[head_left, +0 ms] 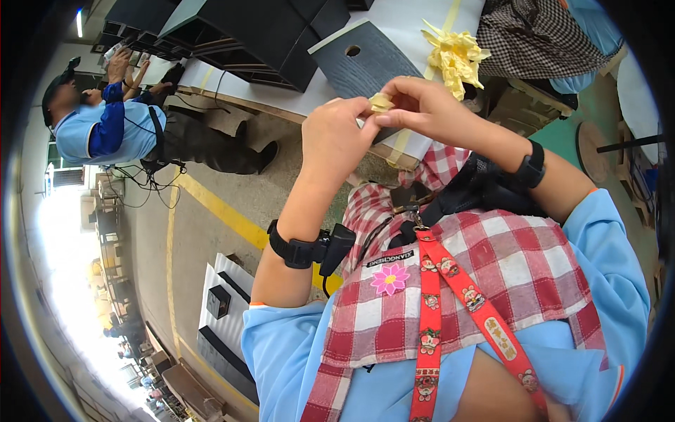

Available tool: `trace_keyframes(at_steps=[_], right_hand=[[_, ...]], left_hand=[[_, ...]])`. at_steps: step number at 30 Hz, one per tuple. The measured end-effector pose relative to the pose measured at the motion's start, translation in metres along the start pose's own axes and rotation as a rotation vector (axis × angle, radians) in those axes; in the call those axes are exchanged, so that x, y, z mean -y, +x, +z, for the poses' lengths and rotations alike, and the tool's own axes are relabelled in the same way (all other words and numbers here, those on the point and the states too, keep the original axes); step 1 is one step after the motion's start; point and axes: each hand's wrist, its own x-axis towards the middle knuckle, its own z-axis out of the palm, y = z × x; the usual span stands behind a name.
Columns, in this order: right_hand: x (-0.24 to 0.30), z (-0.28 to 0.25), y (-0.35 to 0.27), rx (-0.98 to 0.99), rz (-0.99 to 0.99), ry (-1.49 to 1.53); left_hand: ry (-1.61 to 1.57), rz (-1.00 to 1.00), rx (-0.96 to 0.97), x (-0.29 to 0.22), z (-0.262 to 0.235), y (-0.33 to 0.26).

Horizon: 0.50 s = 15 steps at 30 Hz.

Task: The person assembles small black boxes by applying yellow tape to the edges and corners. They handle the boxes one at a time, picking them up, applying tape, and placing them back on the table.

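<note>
My left hand (334,137) and my right hand (439,111) meet in front of me, fingertips pinched together. Between them is a small folded piece of pale yellow tape (381,103), which both hold. Just beyond, a dark grey wood-grain panel (373,60) with a round hole lies tilted on the white-covered table (408,15); my fingers overlap its near end, so I cannot tell whether they touch it. To the right of the panel sits a crumpled heap of yellow tape (455,58). Part of each palm is hidden.
Large black boxes (239,35) stand on the table at the far left. A person in a blue shirt (105,130) stands by it. Another person's checked cloth (531,39) shows at right. Black parts on a white sheet (219,301) lie low at left.
</note>
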Motion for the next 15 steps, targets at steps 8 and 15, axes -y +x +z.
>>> trace_keyframes(at_steps=[8, 15], right_hand=[[-0.009, -0.018, 0.011, -0.192, 0.128, 0.078], [-0.027, -0.01, 0.018, -0.173, -0.207, -0.439]], left_hand=[[-0.431, -0.213, 0.097, 0.021, -0.006, 0.011], [-0.301, 0.013, -0.053, 0.067, 0.051, 0.031]])
